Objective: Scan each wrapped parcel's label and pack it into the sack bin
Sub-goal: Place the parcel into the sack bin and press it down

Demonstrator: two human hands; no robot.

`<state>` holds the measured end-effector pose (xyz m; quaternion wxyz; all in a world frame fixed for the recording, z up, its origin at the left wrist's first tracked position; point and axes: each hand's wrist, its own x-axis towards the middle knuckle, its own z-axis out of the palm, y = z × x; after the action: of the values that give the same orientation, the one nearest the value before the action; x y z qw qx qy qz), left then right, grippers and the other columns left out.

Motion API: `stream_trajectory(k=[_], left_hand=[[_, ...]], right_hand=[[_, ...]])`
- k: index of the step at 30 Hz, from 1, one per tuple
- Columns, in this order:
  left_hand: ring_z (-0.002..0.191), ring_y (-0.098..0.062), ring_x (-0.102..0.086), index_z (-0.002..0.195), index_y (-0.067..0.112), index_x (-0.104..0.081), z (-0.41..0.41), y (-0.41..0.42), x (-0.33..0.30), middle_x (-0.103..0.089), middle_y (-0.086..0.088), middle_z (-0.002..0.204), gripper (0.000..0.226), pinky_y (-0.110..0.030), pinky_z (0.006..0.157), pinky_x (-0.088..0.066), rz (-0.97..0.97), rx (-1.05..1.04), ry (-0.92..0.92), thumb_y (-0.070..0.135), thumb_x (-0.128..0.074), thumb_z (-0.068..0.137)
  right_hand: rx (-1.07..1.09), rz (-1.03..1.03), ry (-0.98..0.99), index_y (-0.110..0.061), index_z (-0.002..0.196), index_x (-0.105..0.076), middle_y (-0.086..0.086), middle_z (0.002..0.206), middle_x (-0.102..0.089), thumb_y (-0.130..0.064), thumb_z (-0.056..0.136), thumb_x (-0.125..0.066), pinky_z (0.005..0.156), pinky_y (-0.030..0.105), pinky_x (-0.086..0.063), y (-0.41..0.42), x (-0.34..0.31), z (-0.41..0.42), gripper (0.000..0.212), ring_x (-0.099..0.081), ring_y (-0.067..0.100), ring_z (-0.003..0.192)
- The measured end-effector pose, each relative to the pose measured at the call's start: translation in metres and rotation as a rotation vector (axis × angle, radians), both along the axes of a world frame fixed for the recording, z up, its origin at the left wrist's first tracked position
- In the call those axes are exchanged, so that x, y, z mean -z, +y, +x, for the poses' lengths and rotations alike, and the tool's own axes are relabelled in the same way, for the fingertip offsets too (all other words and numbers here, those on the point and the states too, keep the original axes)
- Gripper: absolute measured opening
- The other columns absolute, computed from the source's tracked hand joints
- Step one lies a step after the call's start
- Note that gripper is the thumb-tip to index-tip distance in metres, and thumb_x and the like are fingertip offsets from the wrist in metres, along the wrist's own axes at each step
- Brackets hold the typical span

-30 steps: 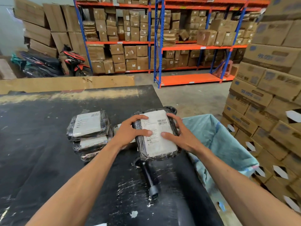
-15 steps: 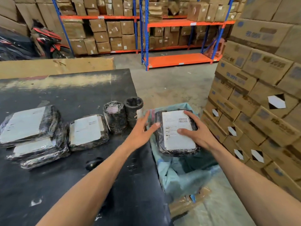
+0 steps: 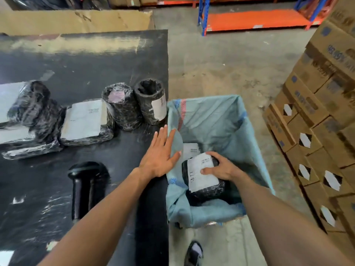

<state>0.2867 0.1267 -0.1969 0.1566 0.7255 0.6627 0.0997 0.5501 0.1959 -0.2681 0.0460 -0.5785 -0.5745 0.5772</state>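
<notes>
My right hand [image 3: 223, 167] grips a black wrapped parcel [image 3: 203, 177] with a white label, low inside the light blue sack bin [image 3: 221, 120]. Another labelled parcel [image 3: 190, 149] lies under it in the sack. My left hand [image 3: 160, 152] hovers flat with straight fingers over the table's right edge, at the sack's rim. On the black table [image 3: 86, 64] lie a flat labelled parcel [image 3: 86, 121], two upright round parcels [image 3: 123, 108] [image 3: 150, 100] and a stack of parcels [image 3: 25, 120] at the left. The black handheld scanner [image 3: 84, 187] lies near the front.
Stacked cardboard cartons [image 3: 317, 121] stand close on the right of the sack. Concrete floor [image 3: 221, 60] runs beyond it to orange and blue shelving [image 3: 249, 20]. A flattened cardboard sheet [image 3: 76, 20] leans behind the table. My shoe [image 3: 194, 254] shows below.
My right hand has carried the parcel down from above the sack into it. My left hand has let go and stays flat at the table edge. My view has tilted down.
</notes>
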Motion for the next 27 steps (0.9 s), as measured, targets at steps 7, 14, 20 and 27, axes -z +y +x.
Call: stream_trajectory(k=[7,14,20,27], left_hand=[[0.156,-0.024,0.014,0.162,0.011,0.002,-0.002,0.004,0.009,0.01,-0.015,0.168,0.084,-0.034,0.125,0.014,0.036,0.03,0.069,0.063,-0.017,0.098],[0.156,-0.026,0.012,0.162,0.007,-0.002,-0.001,0.004,0.01,0.008,-0.018,0.168,0.082,-0.044,0.127,0.003,0.046,0.041,0.115,0.058,-0.024,0.102],[0.157,-0.027,0.011,0.162,0.006,-0.005,0.0,0.003,0.008,0.005,-0.02,0.168,0.083,-0.046,0.127,0.002,0.05,0.049,0.115,0.058,-0.026,0.102],[0.156,-0.029,0.014,0.161,0.004,0.0,0.001,0.003,0.005,0.018,-0.023,0.166,0.083,-0.05,0.127,-0.003,0.064,0.052,0.096,0.055,-0.03,0.103]], right_hand=[[-0.013,-0.118,0.054,-0.029,0.156,-0.041,0.0,0.144,-0.054,-0.028,0.08,-0.092,0.102,0.024,-0.042,-0.018,0.07,-0.031,0.092,-0.052,0.016,0.126],[0.032,-0.146,0.077,-0.037,0.155,-0.032,-0.001,0.14,-0.055,-0.027,0.085,-0.089,0.108,0.03,-0.043,-0.04,0.118,-0.031,0.091,-0.056,0.026,0.135],[-0.19,-0.028,-0.291,-0.058,0.162,-0.007,0.024,0.169,-0.01,-0.068,0.092,-0.064,0.127,0.053,-0.019,-0.054,0.131,-0.032,0.09,-0.016,0.042,0.157],[-0.639,0.402,-0.516,-0.036,0.165,0.016,0.009,0.17,0.035,-0.075,0.098,-0.032,0.126,0.056,0.018,-0.053,0.135,-0.061,0.092,0.031,0.033,0.157]])
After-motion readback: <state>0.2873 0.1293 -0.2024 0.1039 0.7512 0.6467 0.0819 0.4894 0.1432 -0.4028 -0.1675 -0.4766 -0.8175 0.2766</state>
